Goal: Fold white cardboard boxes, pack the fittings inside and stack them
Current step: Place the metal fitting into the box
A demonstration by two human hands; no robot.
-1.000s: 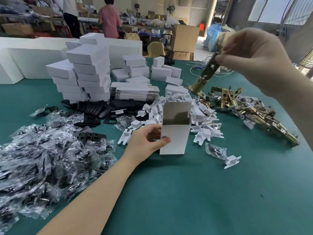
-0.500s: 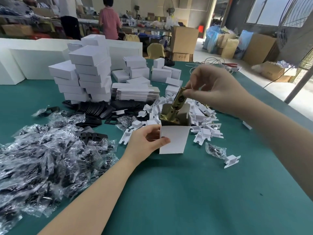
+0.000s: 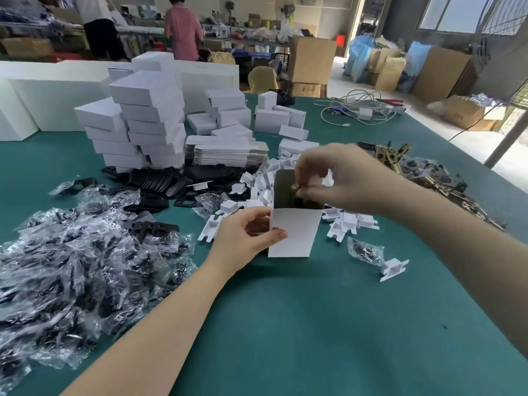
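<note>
While standing upright at frame centre on the green table (image 3: 314,324), white box (image 3: 293,235) gripped at its left edge by left hand (image 3: 245,238), thumb across the front. Just above its open top, right hand (image 3: 340,181) pinching brass fitting (image 3: 295,190), mostly sunk inside. Upper left, stacked closed boxes (image 3: 143,121).

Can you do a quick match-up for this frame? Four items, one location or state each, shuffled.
Items:
1. open white box
2. brass latch
3. stack of closed boxes
4. white cable

States:
A. coiled at the table's far right
B. gripped upright by the left hand
C. piled at the far left
D. pinched by the right hand, mostly down inside the box

Pairs: 1-B, 2-D, 3-C, 4-A
</note>
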